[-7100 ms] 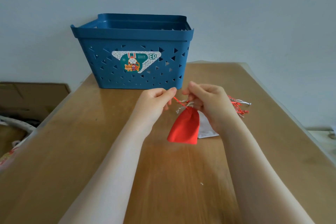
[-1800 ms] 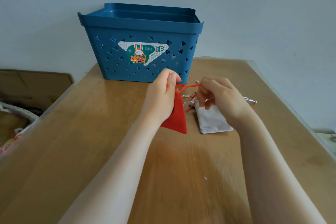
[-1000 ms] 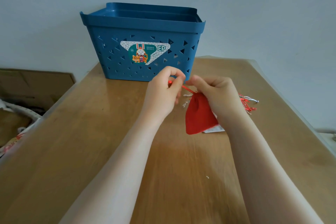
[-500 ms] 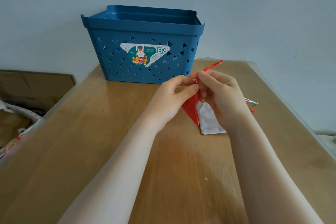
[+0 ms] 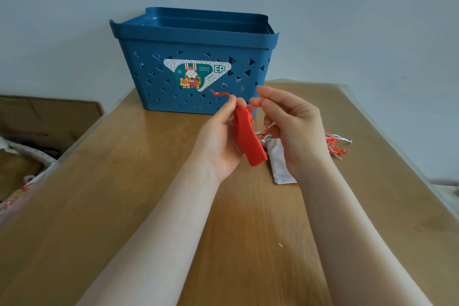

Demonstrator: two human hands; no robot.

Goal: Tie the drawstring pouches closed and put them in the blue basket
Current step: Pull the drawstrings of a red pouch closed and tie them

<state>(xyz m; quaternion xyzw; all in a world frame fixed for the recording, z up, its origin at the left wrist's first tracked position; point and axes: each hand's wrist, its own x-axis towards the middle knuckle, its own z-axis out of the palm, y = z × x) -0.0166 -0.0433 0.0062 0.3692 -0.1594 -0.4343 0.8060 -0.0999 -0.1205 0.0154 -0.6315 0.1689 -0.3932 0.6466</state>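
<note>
With the red pouch (image 5: 248, 140) pinched in the left hand (image 5: 221, 136) and its cord in the right hand (image 5: 290, 126), the knot seems mid-tying; cinching comes next.

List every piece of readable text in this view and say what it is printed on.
"EP": white letters on the sticker on the blue basket.
Small white lines beside the rabbit picture on the same sticker: too small to read.
Nothing else carries text.
</note>
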